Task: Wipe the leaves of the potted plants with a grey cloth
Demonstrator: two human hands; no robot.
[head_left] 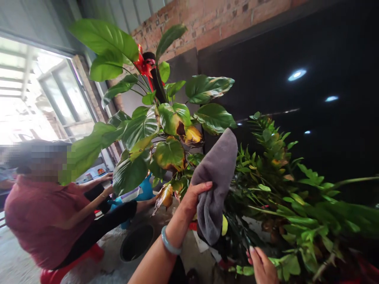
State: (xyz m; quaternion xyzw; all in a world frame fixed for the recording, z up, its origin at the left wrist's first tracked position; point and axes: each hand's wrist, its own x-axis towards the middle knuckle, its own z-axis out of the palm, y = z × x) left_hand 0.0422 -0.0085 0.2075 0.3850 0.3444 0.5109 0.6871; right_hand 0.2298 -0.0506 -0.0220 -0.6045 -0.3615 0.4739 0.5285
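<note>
A grey cloth (217,177) hangs from my left hand (197,196), thumb pressed over it and a pale bracelet on the wrist. The cloth's upper end stands up beside the leaves of a tall potted plant (170,152), several of them yellowed or brown at the edges. Lower right, my right hand (263,266) is closed, its fingertips pinching a thin dark green stalk (247,236). Shadow partly hides the far end of that stalk. Close to my right hand grows a bushy plant (275,197) with small leaves.
On a red stool (74,262) at left sits a person in a red shirt (50,213). A dark round bucket (137,242) stands on the floor near their feet. Behind the plants is a glossy black panel (266,75) under a brick band (213,23). A window (65,92) is at left.
</note>
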